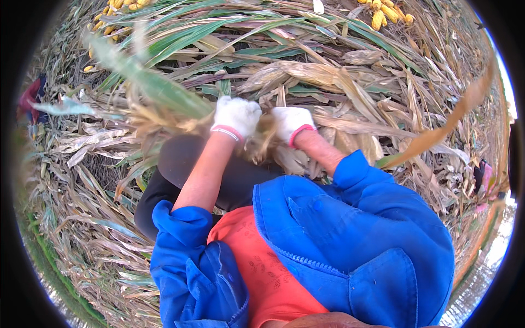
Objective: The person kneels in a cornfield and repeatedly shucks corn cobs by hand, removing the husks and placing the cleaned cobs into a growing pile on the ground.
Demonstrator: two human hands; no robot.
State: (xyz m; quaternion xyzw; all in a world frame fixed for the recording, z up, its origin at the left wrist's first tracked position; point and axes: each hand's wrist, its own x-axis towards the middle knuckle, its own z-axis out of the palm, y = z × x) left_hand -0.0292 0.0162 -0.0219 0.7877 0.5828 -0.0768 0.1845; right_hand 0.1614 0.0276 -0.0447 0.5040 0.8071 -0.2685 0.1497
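White knit gloves with pink cuffs cover both hands, which are close together over cut corn stalks. My left hand (236,118) is closed on a corn stalk with blurred green and tan leaves (172,92) reaching to the upper left. Just right of it, my right hand (292,123) is curled at dry corn husks (262,141); its fingertips are hidden, so its exact hold cannot be told. Between the hands the husks are blurred. Any ear inside them is hidden.
Husked yellow corn ears (385,13) lie at the top right, and another pile of corn ears (123,6) at the top left. Layered corn stalks (254,53) spread ahead. Partly visible people are at the far left (35,98) and far right (485,178).
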